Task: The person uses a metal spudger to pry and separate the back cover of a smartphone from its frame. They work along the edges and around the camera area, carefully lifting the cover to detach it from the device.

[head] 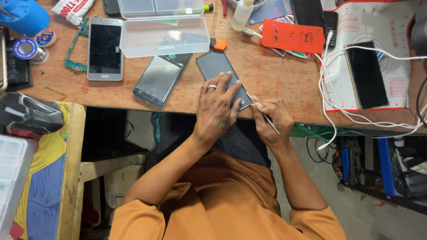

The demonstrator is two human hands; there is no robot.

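The wooden worktop (275, 80) is crowded: a white mat (391, 26) with a dark phone (367, 74), a clear plastic box (164, 35), two other phones. At its near edge, the left hand (216, 109) presses flat, fingers spread, on the grey phone (213, 64); the right hand (275, 120), fingers pinched, holds a thin metal tool (267, 118) at that phone's corner.

dark phone (221, 71): near half hidden under the left hand (216, 109)
thin tool (267, 119): tip too small to tell; shaft partly buried in the right hand (272, 121) grip
blue object (22, 15): cut off by the top-left edge
clear box (11, 178): cut off at the left edge
white cable (338, 106): ends run off the right edge and below the worktop (275, 80)
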